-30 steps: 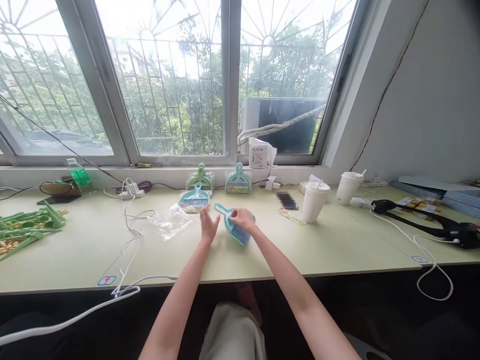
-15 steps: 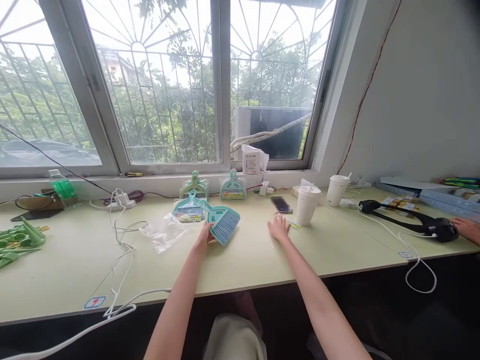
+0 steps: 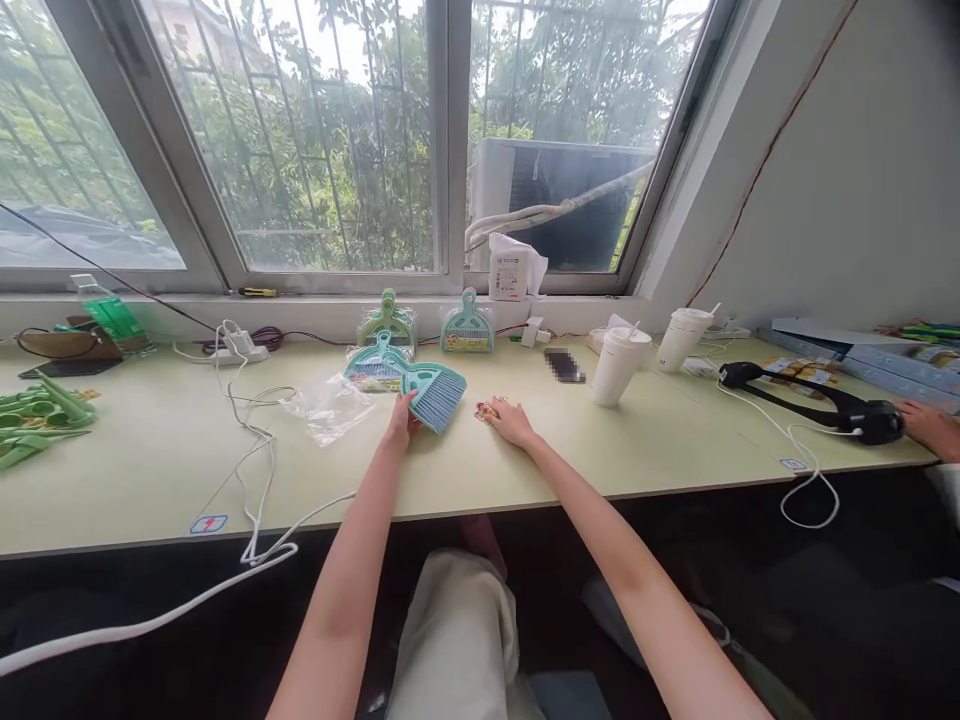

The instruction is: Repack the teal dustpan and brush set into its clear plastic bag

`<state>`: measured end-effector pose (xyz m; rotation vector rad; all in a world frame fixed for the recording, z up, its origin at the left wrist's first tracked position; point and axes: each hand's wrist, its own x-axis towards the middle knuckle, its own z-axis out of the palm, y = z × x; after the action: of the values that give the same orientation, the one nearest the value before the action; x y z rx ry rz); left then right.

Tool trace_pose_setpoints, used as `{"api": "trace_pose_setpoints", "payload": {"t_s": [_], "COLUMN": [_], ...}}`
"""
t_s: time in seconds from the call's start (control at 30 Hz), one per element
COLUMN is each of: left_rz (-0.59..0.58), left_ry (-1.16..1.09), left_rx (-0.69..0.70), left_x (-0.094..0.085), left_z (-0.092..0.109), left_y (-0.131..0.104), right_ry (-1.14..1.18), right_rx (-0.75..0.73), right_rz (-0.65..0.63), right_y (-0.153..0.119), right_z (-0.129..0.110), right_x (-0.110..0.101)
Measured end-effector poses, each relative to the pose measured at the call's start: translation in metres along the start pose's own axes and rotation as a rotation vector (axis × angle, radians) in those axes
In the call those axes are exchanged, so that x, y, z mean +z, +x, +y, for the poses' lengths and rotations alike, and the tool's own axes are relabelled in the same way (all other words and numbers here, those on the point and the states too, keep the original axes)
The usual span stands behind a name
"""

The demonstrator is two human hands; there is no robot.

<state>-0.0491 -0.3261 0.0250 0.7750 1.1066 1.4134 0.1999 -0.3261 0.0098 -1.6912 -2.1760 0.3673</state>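
My left hand (image 3: 400, 420) is closed around the side of a teal mini dustpan and brush set (image 3: 436, 394), its bluish bristles facing up, tilted just above the table. To the right, my right hand (image 3: 513, 422) has its fingers closed on a small colourful label card (image 3: 484, 409), mostly covered by the fingers. A wrapped teal dustpan set (image 3: 373, 368) lies right behind the held one. Farther back, a greenish wrapped dustpan set (image 3: 388, 315) and another wrapped teal set (image 3: 467, 328) lean against the sill. A crumpled clear plastic bag (image 3: 330, 408) lies left of my left hand.
Two white paper cups (image 3: 619, 368) with straws and a phone (image 3: 564, 366) are at right. Beyond stands a black headband-like device (image 3: 810, 400), with another person's hand (image 3: 930, 428) by it. White cables (image 3: 259, 450) cross the left; green plastic parts (image 3: 45, 415) lie far left.
My right hand has moved left from beside the cup, bringing the label card along the table toward the dustpan set. My left hand keeps its hold. The view has tilted down.
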Motion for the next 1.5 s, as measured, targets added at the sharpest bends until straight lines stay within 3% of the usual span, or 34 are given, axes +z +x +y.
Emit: {"api": "trace_pose_setpoints", "payload": {"t_s": [0.1, 0.2, 0.3, 0.43, 0.57, 0.73, 0.97, 1.07, 1.17, 1.23, 1.33, 1.5], "left_rz": [0.007, 0.014, 0.011, -0.086, -0.110, -0.080, -0.053, -0.086, -0.121, -0.136, -0.184, -0.236], "left_ry": [-0.035, -0.044, -0.049, -0.021, 0.079, 0.055, 0.012, -0.021, -0.045, -0.031, -0.006, -0.008], "left_rx": [0.005, 0.007, 0.018, 0.087, 0.076, 0.043, 0.062, 0.076, 0.093, 0.095, 0.103, 0.102], "left_x": [0.001, 0.002, 0.005, 0.006, 0.006, 0.006, 0.005, 0.005, 0.005, 0.005, 0.004, 0.004], "left_z": [-0.002, -0.001, 0.002, 0.005, 0.003, 0.000, -0.001, 0.000, 0.001, 0.001, 0.001, 0.000], "left_y": [0.002, 0.000, -0.004, -0.007, -0.003, 0.003, -0.003, -0.007, -0.009, -0.009, -0.007, -0.007], "right_ry": [0.216, 0.532, 0.541, 0.195, 0.080, 0.106, 0.243, 0.366, 0.633, 0.923, 1.295, 1.480], "right_rx": [0.047, -0.010, -0.128, -0.163, -0.144, -0.203, -0.216, -0.172, -0.001, 0.087, 0.090, 0.151], "right_rz": [0.051, 0.210, 0.332, 0.116, -0.003, -0.070, -0.069, 0.067, 0.257, 0.212, 0.019, -0.061], "right_y": [0.009, 0.027, 0.043, 0.046, 0.042, 0.043, 0.040, 0.037, 0.037, 0.040, 0.043, 0.038], "right_z": [-0.003, -0.018, -0.047, -0.084, -0.095, -0.084, -0.076, -0.078, -0.077, -0.074, -0.069, -0.068], "right_x": [-0.011, -0.025, -0.024, 0.009, 0.034, 0.028, 0.024, 0.022, 0.019, 0.019, 0.020, 0.016]}}
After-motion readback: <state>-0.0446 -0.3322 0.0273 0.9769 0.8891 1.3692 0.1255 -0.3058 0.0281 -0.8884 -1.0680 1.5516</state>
